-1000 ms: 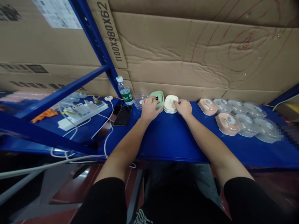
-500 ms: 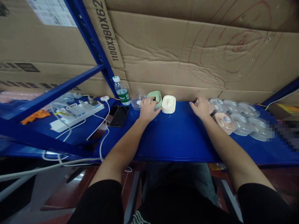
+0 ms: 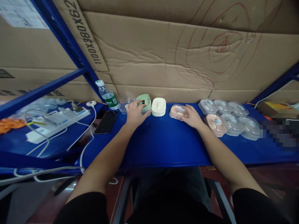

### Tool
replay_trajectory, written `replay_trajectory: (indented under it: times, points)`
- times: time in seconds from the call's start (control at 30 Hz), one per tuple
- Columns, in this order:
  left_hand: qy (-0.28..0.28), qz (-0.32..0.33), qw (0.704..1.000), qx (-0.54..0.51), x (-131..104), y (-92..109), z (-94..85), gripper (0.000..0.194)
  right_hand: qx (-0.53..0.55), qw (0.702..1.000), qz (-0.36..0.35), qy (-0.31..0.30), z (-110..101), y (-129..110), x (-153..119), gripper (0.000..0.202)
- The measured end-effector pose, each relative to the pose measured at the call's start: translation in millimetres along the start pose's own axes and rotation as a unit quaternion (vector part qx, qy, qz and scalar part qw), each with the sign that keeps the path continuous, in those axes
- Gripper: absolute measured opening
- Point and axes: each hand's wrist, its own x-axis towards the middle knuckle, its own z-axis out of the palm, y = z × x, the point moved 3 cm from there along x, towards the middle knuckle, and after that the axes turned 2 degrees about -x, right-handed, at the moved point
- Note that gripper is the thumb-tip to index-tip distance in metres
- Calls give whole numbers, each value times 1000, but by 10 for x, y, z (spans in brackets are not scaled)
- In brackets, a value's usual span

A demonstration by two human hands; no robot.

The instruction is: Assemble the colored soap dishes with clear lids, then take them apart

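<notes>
My left hand (image 3: pixel 135 112) is curled over a light green square container (image 3: pixel 146 100), thumb on its near side. A small dark piece (image 3: pixel 143 102) shows by the fingertips; I cannot tell what it is. Just right of the green container stands a stack of cream square lids (image 3: pixel 158 106). My right hand (image 3: pixel 192 116) grips a pink container in clear packaging (image 3: pixel 177 110), resting on or just over the blue table. Behind the left fingers is a clear plastic tub (image 3: pixel 125 104), partly covered.
Several packaged containers stand in rows at right, one pink (image 3: pixel 215 125) and the others grey (image 3: pixel 231 123). On the left are a water bottle (image 3: pixel 107 95), a phone (image 3: pixel 106 122) and a power strip (image 3: pixel 58 123) with cables. A blue shelf post (image 3: pixel 67 40) and cardboard (image 3: pixel 144 49) rise behind.
My right hand has moved left, away from the rows, bringing the pink container toward the cream stack. The left hand stays at the green container. The whole view has shifted slightly.
</notes>
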Motion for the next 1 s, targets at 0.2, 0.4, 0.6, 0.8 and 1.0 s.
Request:
replay_trajectory:
  times: [0.2,0.4,0.6,0.8,1.0]
  points:
    - [18,-2,1000,0,-8,-9,8,37,60,997,-3,43,-199,-30,-33,67]
    - [40,97,994,-35,-100,352,-140,57,142,980,-16,135,-450,-406,-158,55]
    - [-134,270,949,-88,-316,909,-206,54,224,970,34,87,-437,-672,-275,34]
    - [-167,316,928,-105,-341,1002,-258,53,395,911,117,35,-331,-633,-195,40]
    - [-143,263,949,-102,-211,753,-216,50,396,913,98,20,-285,-556,-180,61]
